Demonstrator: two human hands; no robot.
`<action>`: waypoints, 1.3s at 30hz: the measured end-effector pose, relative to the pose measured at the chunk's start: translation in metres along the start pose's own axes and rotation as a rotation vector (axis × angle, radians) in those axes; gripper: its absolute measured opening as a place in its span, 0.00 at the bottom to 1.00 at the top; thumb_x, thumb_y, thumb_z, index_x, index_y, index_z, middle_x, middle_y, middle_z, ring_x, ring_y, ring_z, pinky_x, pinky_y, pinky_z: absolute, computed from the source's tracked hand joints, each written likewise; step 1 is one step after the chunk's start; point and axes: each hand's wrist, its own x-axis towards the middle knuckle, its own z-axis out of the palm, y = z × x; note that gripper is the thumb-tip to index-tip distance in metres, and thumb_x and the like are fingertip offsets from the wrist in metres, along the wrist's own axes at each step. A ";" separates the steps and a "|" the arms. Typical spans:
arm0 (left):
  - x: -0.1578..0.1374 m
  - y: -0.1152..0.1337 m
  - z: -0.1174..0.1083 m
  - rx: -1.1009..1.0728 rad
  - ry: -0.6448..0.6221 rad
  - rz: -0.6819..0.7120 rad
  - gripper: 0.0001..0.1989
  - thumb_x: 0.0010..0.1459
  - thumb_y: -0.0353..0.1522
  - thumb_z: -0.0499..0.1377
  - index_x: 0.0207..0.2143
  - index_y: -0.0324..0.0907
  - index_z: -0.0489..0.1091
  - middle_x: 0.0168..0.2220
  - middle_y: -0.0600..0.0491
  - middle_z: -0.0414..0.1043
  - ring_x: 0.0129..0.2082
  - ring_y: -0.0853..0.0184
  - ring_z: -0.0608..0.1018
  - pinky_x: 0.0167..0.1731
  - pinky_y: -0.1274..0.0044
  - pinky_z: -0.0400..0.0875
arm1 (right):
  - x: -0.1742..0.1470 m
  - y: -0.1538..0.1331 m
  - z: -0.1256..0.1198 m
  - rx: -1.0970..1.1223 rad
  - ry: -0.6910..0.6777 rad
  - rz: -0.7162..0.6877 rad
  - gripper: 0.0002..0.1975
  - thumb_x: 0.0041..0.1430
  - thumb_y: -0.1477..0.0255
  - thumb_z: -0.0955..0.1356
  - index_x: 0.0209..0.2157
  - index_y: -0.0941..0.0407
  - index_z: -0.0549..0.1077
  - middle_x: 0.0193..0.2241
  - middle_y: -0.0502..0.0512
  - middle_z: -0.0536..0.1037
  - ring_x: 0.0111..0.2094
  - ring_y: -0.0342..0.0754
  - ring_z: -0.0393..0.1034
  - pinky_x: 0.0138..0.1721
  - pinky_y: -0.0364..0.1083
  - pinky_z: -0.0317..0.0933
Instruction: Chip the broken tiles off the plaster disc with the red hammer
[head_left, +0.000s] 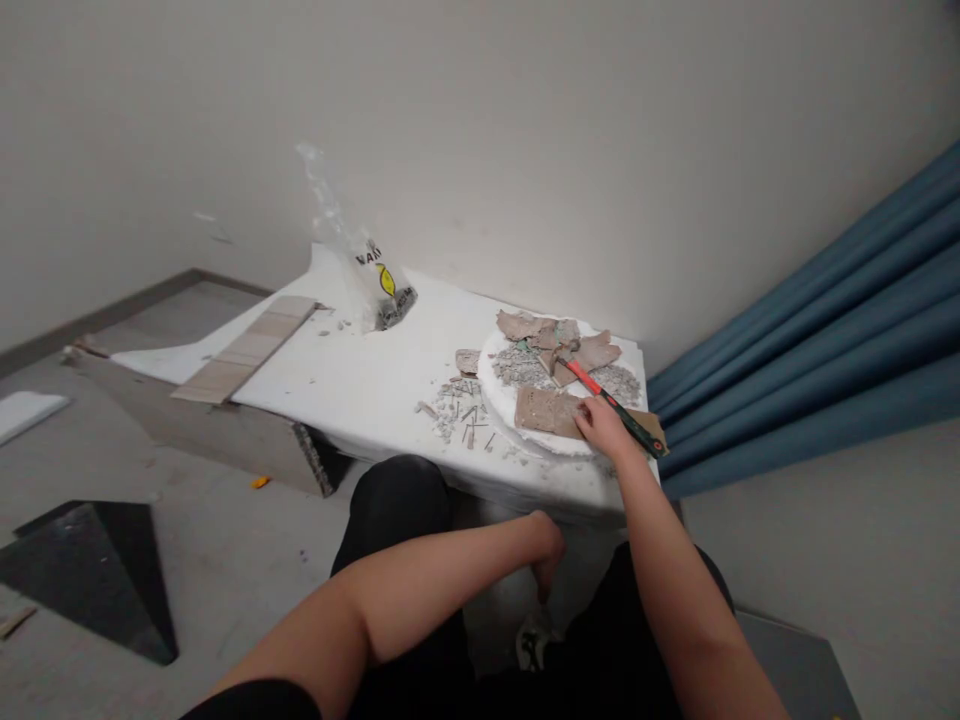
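My right hand point(602, 425) rests on a flat brown cardboard-like strip point(546, 410), fingers curled in a pinch; whatever they hold, if anything, is too small to make out. Close against it lies a hammer-like tool with a red and dark green handle point(626, 418), its head among torn brown pieces point(525, 326). Strip, tool and pieces lie on a round white foam disc point(491, 385) strewn with grey crumbs. My left hand point(549, 550) hangs down between my knees, its fingers mostly turned away from view.
A white-covered low table point(375, 385) carries the disc, loose crumbs and slivers point(469, 415), a clear printed bag point(382, 285) with dark bits, and a brown board point(247, 350). Blue curtains point(817, 320) hang at the right. A black angular piece point(97, 570) stands on the floor at left.
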 end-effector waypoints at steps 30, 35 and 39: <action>0.014 -0.008 0.019 -0.029 0.055 0.019 0.25 0.32 0.56 0.71 0.24 0.46 0.80 0.29 0.45 0.81 0.40 0.50 0.82 0.45 0.62 0.76 | 0.021 -0.054 -0.020 0.369 0.241 0.178 0.12 0.65 0.67 0.64 0.43 0.58 0.73 0.31 0.53 0.75 0.29 0.46 0.66 0.33 0.43 0.58; 0.013 -0.018 0.024 0.006 0.073 0.005 0.27 0.33 0.57 0.69 0.27 0.46 0.81 0.31 0.45 0.82 0.40 0.49 0.82 0.45 0.60 0.76 | 0.001 0.006 -0.020 0.171 -0.012 0.209 0.05 0.60 0.74 0.65 0.30 0.56 0.72 0.26 0.52 0.74 0.29 0.48 0.67 0.33 0.43 0.56; 0.020 -0.014 0.025 -0.067 0.160 0.019 0.28 0.34 0.60 0.67 0.27 0.47 0.81 0.30 0.44 0.81 0.39 0.49 0.82 0.43 0.61 0.76 | 0.001 0.009 -0.011 0.163 -0.098 0.154 0.05 0.58 0.77 0.66 0.28 0.56 0.71 0.26 0.51 0.75 0.29 0.46 0.68 0.34 0.42 0.56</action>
